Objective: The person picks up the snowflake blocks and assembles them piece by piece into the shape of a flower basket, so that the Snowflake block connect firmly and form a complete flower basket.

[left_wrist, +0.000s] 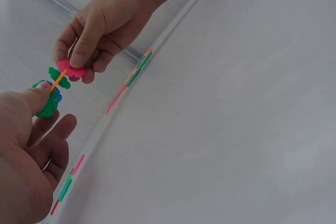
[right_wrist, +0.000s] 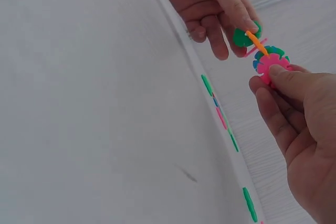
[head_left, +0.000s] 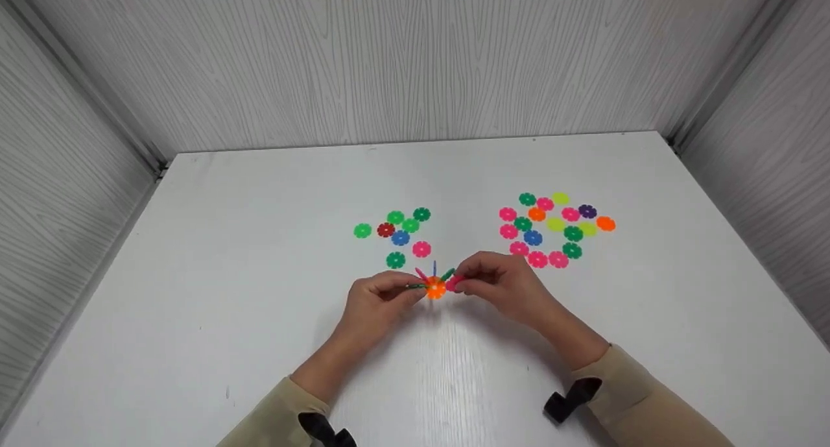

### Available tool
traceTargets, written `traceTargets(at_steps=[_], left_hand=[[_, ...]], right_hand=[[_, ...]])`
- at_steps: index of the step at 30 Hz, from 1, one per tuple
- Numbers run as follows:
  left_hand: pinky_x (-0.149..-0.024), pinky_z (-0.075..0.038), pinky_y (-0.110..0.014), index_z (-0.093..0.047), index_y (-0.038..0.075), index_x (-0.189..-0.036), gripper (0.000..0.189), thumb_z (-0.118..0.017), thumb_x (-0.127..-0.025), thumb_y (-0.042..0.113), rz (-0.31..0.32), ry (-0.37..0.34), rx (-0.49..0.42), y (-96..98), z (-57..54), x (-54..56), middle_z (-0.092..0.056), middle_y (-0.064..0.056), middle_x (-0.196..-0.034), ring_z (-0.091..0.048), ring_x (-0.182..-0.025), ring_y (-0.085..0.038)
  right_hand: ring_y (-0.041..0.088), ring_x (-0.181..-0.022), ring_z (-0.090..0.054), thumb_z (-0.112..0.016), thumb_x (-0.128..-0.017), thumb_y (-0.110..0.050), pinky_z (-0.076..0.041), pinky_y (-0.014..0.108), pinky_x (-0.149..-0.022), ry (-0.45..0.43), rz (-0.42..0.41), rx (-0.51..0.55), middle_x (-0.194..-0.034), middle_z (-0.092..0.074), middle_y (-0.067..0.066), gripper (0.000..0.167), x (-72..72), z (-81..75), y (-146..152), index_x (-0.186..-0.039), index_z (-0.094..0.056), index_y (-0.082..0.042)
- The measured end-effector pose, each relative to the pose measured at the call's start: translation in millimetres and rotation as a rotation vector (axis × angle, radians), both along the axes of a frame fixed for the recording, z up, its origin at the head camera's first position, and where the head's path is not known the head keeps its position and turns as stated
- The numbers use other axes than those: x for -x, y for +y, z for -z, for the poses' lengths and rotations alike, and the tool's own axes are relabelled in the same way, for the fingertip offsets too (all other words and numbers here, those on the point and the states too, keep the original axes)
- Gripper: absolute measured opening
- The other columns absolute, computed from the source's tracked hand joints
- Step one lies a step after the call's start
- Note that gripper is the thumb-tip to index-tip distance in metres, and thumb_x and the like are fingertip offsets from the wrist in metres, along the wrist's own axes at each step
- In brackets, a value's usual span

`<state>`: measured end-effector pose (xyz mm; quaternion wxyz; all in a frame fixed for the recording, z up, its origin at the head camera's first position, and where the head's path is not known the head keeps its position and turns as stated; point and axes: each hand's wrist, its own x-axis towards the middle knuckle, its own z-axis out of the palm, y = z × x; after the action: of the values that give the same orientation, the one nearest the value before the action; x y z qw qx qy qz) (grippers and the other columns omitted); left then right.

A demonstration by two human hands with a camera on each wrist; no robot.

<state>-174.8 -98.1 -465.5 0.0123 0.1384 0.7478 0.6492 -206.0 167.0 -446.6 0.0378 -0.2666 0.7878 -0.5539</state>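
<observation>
An orange notched plastic disc [head_left: 435, 288] faces up between the hands, with green, pink and blue discs standing out from its edge. The left hand [head_left: 379, 301] pinches a green disc [right_wrist: 242, 38] at the left side of this joined piece. Thumb and fingers of the right hand [head_left: 509, 286] pinch a pink disc [right_wrist: 272, 66] at the orange disc's right edge. In the left wrist view the pink disc [left_wrist: 71, 70] meets the orange edge; whether it is fully slotted in, I cannot tell. The joined piece is held above the table.
On the white table [head_left: 227, 252], loose discs lie in two groups beyond the hands. The left group has a red disc [head_left: 386, 229] among green, blue and pink ones. The larger right group includes a purple disc [head_left: 587, 211]. Grey wood-grain panels [head_left: 402, 64] enclose the back and sides.
</observation>
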Motion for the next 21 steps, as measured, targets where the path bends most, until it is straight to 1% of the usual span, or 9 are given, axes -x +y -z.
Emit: traceTargets(at_steps=[5, 9, 13, 17, 21], left_hand=[[-0.089, -0.062, -0.034, -0.085, 0.018, -0.111, 0.016, -0.081, -0.096, 0.020, 0.018, 0.002, -0.023, 1.4, -0.3, -0.5, -0.078, -0.002, -0.108, -0.073, -0.099, -0.025], [-0.089, -0.062, -0.035, -0.084, 0.020, -0.115, 0.018, -0.081, -0.097, 0.021, 0.043, -0.012, -0.020, 1.8, -2.1, -2.0, -0.079, 0.000, -0.109, -0.075, -0.099, -0.024], [-0.087, -0.063, -0.034, -0.085, 0.024, -0.114, 0.020, -0.083, -0.095, 0.022, 0.046, -0.022, 0.006, 1.8, -2.9, -2.8, -0.080, 0.003, -0.110, -0.074, -0.103, -0.021], [-0.086, -0.063, -0.034, -0.086, 0.021, -0.111, 0.018, -0.085, -0.092, 0.020, 0.043, -0.044, -0.008, 2.3, -2.6, -2.8, -0.080, 0.001, -0.107, -0.075, -0.102, -0.023], [-0.087, -0.063, -0.034, -0.086, 0.021, -0.110, 0.018, -0.085, -0.092, 0.021, 0.047, -0.054, -0.010, 3.5, -4.0, -3.1, -0.081, 0.000, -0.107, -0.075, -0.102, -0.022]], right_hand=[[0.017, -0.098, -0.076, -0.083, -0.093, -0.010, -0.063, 0.033, -0.086, 0.066, 0.007, -0.001, -0.105, -0.078, -0.004, 0.019, -0.7, 4.8, -2.8, -0.111, -0.080, -0.015], [0.016, -0.098, -0.076, -0.082, -0.093, -0.010, -0.063, 0.032, -0.087, 0.085, 0.019, 0.007, -0.104, -0.079, -0.006, 0.018, -2.3, 6.4, -5.1, -0.111, -0.080, -0.014], [0.017, -0.096, -0.076, -0.083, -0.093, -0.010, -0.063, 0.034, -0.085, 0.058, 0.031, 0.024, -0.102, -0.079, -0.006, 0.016, -4.4, 6.0, -6.3, -0.109, -0.081, -0.013], [0.018, -0.095, -0.076, -0.084, -0.093, -0.014, -0.064, 0.035, -0.084, 0.012, 0.026, 0.008, -0.101, -0.079, -0.007, 0.017, -6.6, 4.4, -6.8, -0.109, -0.082, -0.017], [0.019, -0.094, -0.075, -0.084, -0.093, -0.015, -0.064, 0.035, -0.082, -0.012, 0.023, 0.002, -0.101, -0.079, -0.006, 0.017, -6.3, 3.6, -6.6, -0.109, -0.082, -0.020]])
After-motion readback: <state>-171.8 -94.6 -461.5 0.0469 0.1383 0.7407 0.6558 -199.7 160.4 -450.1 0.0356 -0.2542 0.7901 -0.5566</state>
